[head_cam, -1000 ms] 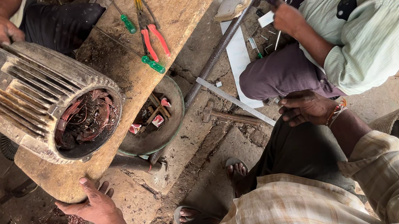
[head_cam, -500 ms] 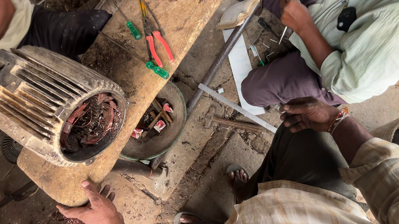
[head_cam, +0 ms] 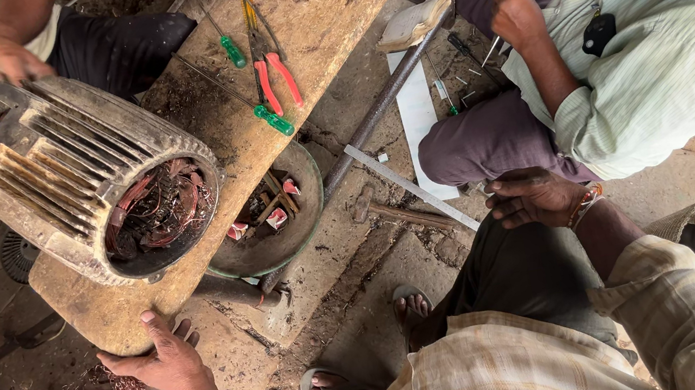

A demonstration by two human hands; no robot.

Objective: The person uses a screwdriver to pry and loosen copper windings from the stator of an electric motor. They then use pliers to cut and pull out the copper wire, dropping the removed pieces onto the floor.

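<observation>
Left hand [head_cam: 157, 357] braces bench [head_cam: 107, 314] under motor housing [head_cam: 70, 187]

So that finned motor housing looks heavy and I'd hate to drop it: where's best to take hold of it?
Probably the motor housing at its two ends, one hand on each side. It lies on its side on the wooden bench, open mouth toward the camera, so the round rim gives an edge. Avoid the copper windings inside; the thin fins look awkward to grip.

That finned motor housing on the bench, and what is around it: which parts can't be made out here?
All in the head view:
- Motor housing: its far end is turned away, and shadow and tangled copper windings hide the depth of the bore.
- Wooden bench: top edge cuts it off.
- Metal bowl: the bench covers part of it.
- Left hand: its palm, flat on the bench end, is hidden.
- Right hand: its fingertips are hidden against the knee.
</observation>
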